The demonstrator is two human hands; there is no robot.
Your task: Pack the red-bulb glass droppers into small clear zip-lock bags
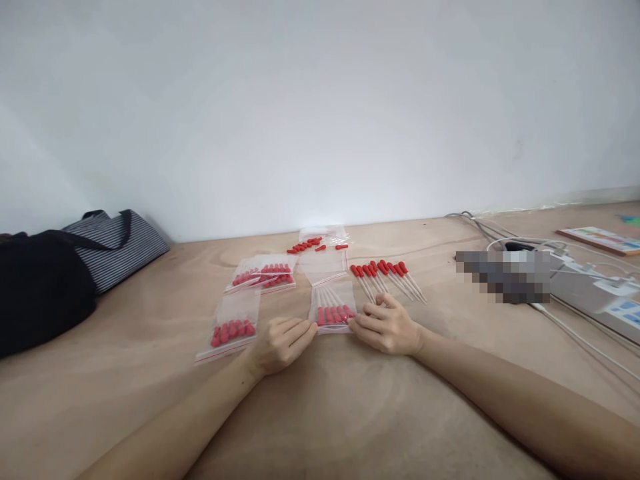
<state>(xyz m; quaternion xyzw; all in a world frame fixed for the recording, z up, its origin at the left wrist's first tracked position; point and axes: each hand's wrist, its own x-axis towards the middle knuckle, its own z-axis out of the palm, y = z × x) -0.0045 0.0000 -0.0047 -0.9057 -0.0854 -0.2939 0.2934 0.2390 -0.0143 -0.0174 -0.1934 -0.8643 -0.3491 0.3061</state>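
Note:
A small clear zip bag (pixel 332 307) with several red-capped droppers inside lies on the wooden table (pixel 320 413) between my hands. My left hand (pixel 281 344) has its fingers curled and pinches the bag's lower left corner. My right hand (pixel 387 327) pinches the bag's lower right edge with bent fingers. A row of loose red-capped droppers (pixel 387 278) lies just beyond my right hand. Filled bags lie to the left: one (pixel 231 328) by my left hand, two more (pixel 265 274) further back. An empty bag (pixel 323 267) lies behind the held one.
More loose red caps and a bag (pixel 320 241) sit near the white wall. A black and striped cloth bag (pixel 60 270) is at the far left. A power strip (pixel 595 287) with white cables and a blurred object (pixel 503 275) occupy the right; a coloured booklet (pixel 600 239) lies behind.

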